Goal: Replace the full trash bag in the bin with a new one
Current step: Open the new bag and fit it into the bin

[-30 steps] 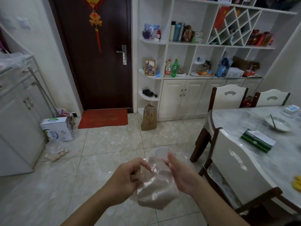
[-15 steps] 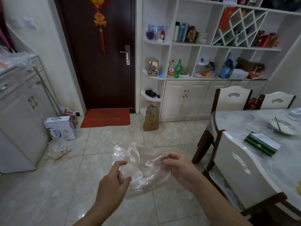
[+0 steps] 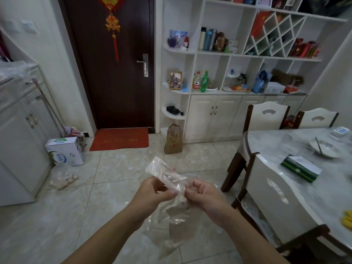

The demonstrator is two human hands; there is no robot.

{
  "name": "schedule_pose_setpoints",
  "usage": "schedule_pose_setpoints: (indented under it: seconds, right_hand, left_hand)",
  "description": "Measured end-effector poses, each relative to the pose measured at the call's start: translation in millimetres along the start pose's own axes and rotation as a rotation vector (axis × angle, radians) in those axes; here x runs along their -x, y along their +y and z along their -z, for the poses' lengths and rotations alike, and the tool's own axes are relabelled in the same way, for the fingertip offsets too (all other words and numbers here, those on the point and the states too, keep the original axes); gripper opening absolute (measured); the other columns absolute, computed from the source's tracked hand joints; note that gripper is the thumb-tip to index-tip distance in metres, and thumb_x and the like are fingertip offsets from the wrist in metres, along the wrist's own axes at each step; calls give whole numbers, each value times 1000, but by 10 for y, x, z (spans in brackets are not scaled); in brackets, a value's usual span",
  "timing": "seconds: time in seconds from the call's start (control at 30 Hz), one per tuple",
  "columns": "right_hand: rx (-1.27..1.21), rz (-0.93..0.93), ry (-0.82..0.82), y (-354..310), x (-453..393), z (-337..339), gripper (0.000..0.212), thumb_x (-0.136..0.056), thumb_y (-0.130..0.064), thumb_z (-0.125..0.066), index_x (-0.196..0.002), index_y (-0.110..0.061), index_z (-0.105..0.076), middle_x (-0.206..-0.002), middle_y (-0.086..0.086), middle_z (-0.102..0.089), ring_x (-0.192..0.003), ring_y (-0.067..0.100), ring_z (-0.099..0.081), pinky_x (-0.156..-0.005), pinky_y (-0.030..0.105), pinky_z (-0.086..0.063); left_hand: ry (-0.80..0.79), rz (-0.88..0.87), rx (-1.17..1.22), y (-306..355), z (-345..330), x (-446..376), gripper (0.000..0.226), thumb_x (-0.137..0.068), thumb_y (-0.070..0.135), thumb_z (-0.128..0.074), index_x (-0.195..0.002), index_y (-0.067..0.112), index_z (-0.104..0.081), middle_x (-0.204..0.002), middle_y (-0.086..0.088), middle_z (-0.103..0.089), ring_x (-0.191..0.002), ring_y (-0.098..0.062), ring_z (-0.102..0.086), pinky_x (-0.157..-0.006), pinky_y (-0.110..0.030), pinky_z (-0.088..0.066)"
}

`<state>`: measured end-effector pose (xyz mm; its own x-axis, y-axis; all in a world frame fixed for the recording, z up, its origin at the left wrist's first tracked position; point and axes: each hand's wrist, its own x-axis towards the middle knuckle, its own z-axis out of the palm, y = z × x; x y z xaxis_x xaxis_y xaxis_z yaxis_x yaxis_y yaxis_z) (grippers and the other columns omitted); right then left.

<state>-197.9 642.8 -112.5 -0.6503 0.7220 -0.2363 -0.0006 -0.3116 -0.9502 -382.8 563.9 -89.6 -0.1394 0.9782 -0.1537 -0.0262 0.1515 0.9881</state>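
Note:
A thin clear plastic bag (image 3: 176, 216) hangs in front of me, low in the middle of the head view. My left hand (image 3: 152, 191) pinches its upper edge between thumb and fingers. My right hand (image 3: 205, 197) pinches the same edge a little to the right, the two hands close together. One corner of the bag sticks up to the left above my hands, and the rest droops below them. No bin is in view.
A dining table (image 3: 285, 147) with white chairs (image 3: 280, 202) stands close on my right. On the tiled floor lie a clear bag of scraps (image 3: 63, 177), a white carton (image 3: 64, 151) and a brown paper bag (image 3: 173, 140). A dark door (image 3: 114, 63) and white shelving (image 3: 238, 54) are ahead.
My hands were spread apart with the bag stretched between them; now they have come together at its top edge. The view has shifted slightly left.

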Motion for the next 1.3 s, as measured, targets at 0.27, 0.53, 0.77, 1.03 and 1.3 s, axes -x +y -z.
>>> schedule_pose_setpoints:
  seconds: [0.27,0.53,0.77,1.03,1.3]
  right_hand:
    - [60,-82,68,56,32,12,33,-99,-25,-52,-109,-1,-72,-108,23,-72,-105,39,-68,-96,47,-53]
    - [-94,-59,266,18,-15,82,29,-101,-9,-45,-96,-5,-73,-98,12,-76,-89,21,-69,-85,32,-50]
    - [-141,28,130,-51,-33,92,23,-75,-28,-78,-90,-11,-72,-88,7,-67,-84,20,-62,-82,34,-50]
    - [82,53,153,-169,-14,-5,18,-92,-11,-62,-76,-13,-69,-72,5,-67,-64,12,-60,-65,22,-51]
    - [-598,-13,7,-79,94,305,30,-64,-6,-82,-88,0,-65,-82,15,-67,-78,25,-65,-83,40,-54]
  left_hand:
    - [187,-82,-31,82,-137,-66,22,-79,14,-77,-60,7,-67,-61,-8,-69,-61,-18,-64,-67,-27,-54]
    - [339,-60,-28,-14,11,-159,17,-86,17,-70,-80,5,-60,-49,4,-49,-45,-8,-43,-46,-21,-42]
    - [370,-144,-248,-108,39,-139,8,-86,21,-71,-81,16,-66,-46,4,-47,-39,-7,-38,-40,-21,-33]
    - [458,-124,-221,-149,113,-109,19,-92,30,-63,-83,13,-64,-52,-7,-58,-43,-14,-52,-43,-25,-45]
    - [490,86,284,-214,495,-86,6,-88,10,-66,-87,5,-66,-76,-13,-74,-66,-20,-70,-60,-30,-51]
